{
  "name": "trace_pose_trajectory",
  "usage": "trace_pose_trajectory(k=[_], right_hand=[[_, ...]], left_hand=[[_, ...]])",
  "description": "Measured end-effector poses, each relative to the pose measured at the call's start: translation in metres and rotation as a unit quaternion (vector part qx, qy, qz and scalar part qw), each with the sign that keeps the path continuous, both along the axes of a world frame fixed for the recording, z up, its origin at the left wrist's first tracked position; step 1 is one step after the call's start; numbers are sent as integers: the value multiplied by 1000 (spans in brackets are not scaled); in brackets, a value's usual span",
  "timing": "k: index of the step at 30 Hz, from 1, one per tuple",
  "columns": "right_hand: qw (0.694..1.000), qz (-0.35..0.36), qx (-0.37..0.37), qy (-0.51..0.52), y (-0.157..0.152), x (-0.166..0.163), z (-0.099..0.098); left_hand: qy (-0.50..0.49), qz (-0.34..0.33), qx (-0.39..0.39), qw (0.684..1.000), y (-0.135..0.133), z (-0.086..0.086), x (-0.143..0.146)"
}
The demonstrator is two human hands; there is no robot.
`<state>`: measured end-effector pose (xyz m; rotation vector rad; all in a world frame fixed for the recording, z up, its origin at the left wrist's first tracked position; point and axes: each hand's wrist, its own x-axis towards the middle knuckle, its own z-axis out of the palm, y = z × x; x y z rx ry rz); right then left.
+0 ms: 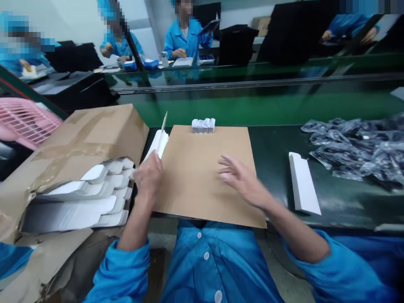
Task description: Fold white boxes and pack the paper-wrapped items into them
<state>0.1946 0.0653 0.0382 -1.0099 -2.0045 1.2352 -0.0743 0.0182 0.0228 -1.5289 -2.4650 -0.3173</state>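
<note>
My left hand is closed at the left edge of a brown cardboard sheet, gripping a flat white carton that stands nearly edge-on. Beside that carton, white cardboard shows, partly hidden by my fingers. Over the right half of the sheet, my right hand is open, fingers spread and slightly blurred, holding nothing. A row of small white-and-grey pieces sits at the sheet's far edge. To the right lies a long, formed white box.
A large taped carton on the left is torn open, with several flat white cartons inside. Clear plastic bags holding dark items pile up at right. A pink basket stands far left. Co-workers in blue sit beyond the green partition.
</note>
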Motion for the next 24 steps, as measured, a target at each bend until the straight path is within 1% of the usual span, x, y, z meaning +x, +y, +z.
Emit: trace_pose_trajectory(k=[1, 2, 3, 4, 5, 6, 7, 8, 9, 10, 11, 12, 13, 14, 15, 16, 17, 18, 19, 20, 22, 24], right_hand=[[997, 1, -54, 62, -6, -23, -2], [990, -15, -87, 108, -9, -40, -4], [985, -31, -105, 134, -7, -50, -6], [983, -38, -110, 141, -4, -53, -7], [986, -23, -109, 128, 1, -50, -5], [989, 20, -105, 100, 6, -42, -2], [989, 86, -99, 61, 11, -30, 4], [981, 168, -92, 17, 15, -17, 12], [965, 248, -82, -29, 18, -5, 20], [945, 313, -67, -73, 18, 5, 28], [929, 349, -44, -115, 17, 12, 35], [924, 351, -8, -153, 14, 16, 40], [927, 321, 44, -191, 8, 17, 42], [929, 271, 108, -227, 0, 17, 42], [925, 216, 177, -258, -9, 15, 40], [912, 170, 243, -284, -17, 13, 36], [893, 143, 301, -304, -24, 11, 31], [872, 135, 345, -319, -30, 9, 26], [856, 138, 377, -326, -34, 7, 22], [843, 144, 400, -329, -36, 6, 19], [827, 151, 429, -331, -37, 4, 17], [818, 158, 444, -331, -36, 3, 18]], left_hand=[[2, -37, 13, 999, -11, -2, 22], [-5, -143, 62, 988, -24, -4, 43], [-14, -261, 113, 959, -37, -5, 62], [-33, -347, 139, 927, -51, -4, 76], [-55, -396, 166, 901, -63, -1, 84], [-85, -381, 206, 897, -72, 5, 86], [-136, -331, 250, 900, -77, 13, 83], [-205, -272, 272, 900, -79, 22, 76], [-283, -233, 266, 892, -76, 31, 66], [-355, -229, 208, 882, -72, 39, 56], [-412, -237, 132, 870, -66, 44, 46], [-451, -246, 68, 855, -60, 47, 38], [-476, -247, 24, 843, -54, 46, 33], [-495, -238, 9, 836, -50, 44, 31], [-511, -222, 16, 830, -48, 40, 31], [-527, -206, 30, 824, -47, 36, 33], [-540, -195, 35, 818, -47, 31, 35], [-547, -192, 34, 814, -48, 27, 37], [-545, -194, 31, 815, -49, 25, 39], [-532, -197, 32, 823, -50, 23, 41], [-484, -205, 53, 849, -51, 21, 41], [-431, -205, 88, 874, -50, 22, 38]])
